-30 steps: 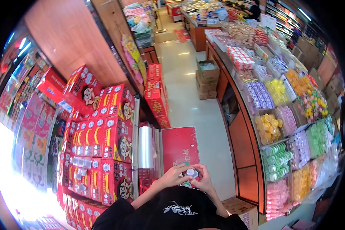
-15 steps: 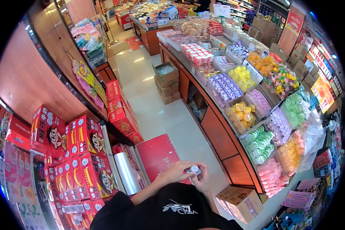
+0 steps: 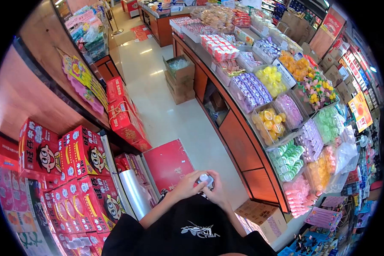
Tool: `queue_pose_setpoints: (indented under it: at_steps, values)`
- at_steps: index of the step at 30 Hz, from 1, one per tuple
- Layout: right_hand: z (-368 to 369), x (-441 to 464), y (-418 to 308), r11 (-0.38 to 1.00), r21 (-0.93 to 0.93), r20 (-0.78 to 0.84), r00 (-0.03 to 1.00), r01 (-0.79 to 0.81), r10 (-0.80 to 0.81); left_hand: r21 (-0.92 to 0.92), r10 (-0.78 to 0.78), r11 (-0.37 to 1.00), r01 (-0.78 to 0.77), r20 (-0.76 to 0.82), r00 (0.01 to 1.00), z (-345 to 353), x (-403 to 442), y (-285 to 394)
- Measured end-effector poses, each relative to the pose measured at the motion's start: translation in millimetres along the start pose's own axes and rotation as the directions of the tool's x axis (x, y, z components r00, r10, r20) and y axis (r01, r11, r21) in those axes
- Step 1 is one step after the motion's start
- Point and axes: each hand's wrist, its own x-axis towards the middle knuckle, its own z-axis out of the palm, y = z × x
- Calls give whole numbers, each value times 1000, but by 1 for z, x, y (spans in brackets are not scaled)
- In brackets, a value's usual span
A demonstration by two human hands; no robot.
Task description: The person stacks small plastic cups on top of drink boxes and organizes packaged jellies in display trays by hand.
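Container (image 3: 205,177), small, white-topped, gripped between left hand (image 3: 188,186) and right hand (image 3: 217,188), both curled around it

Upper garment: blk T-shirt (image 3: 166,239). Short sleeves (image 3: 126,230), same col., at approx. 7 and 5 o'clock. Chest print (image 3: 200,231), 6 o'clock: wht, thin sketchy strokes w/ lettering. Forearms (image 3: 164,209) and hands (image 3: 218,191): bare.

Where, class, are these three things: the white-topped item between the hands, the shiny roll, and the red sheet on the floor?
White-topped item (image 3: 204,177): head view, on its pale top.
Shiny roll (image 3: 134,194): head view, on its curved side.
Red sheet (image 3: 167,162): head view, on its middle.
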Motion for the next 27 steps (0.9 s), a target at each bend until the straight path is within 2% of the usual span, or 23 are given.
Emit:
queue_pose_setpoints:
  at_steps: [3, 8, 11, 12, 13, 14, 15, 18, 19, 23, 26, 27]
  values:
    - [-9, 2, -3, 1000, 9, -57, 998, -22, 22, 16, 62, 998, -62, 8, 998, 7, 14, 1]
    - [-36, -18, 24, 999, 21, -231, 972, -35, 39, 46, 148, 986, -157, 171, 974, 38, 47, 2]
    - [-58, -39, 18, 970, 184, -311, 926, -162, 213, 66, 116, 987, -147, 336, 934, 63, 71, 8]
    - [-66, -50, 22, 979, 146, -332, 925, -141, 183, 82, 90, 988, -134, 400, 912, 73, 76, 14]
    - [-76, -55, 30, 989, 100, -356, 925, -107, 136, 47, 170, 977, -207, 412, 895, 86, 84, 12]
    - [-86, -59, 35, 996, 56, -380, 921, -74, 90, 41, 172, 976, -212, 446, 878, 97, 92, 20]
    - [-94, -68, 34, 976, 172, -401, 896, -130, 190, 33, 168, 977, -210, 479, 862, 109, 98, 31]
    - [-133, -87, 39, 990, 105, -501, 856, -90, 131, 52, 175, 968, -247, 568, 804, 154, 120, 41]
    - [-146, -96, 46, 981, 122, -509, 839, -151, 192, 63, 174, 963, -262, 596, 784, 170, 124, 45]
    - [-198, -126, 60, 988, 78, -662, 734, -135, 152, 20, 205, 958, -287, 649, 732, 237, 147, 65]
    - [-243, -144, 38, 959, 282, -708, 672, -17, 220, -38, 268, 944, -328, 668, 694, 290, 163, 89]
    - [-253, -151, 41, 962, 270, -694, 685, -39, 222, -63, 285, 941, -331, 673, 682, 300, 167, 95]
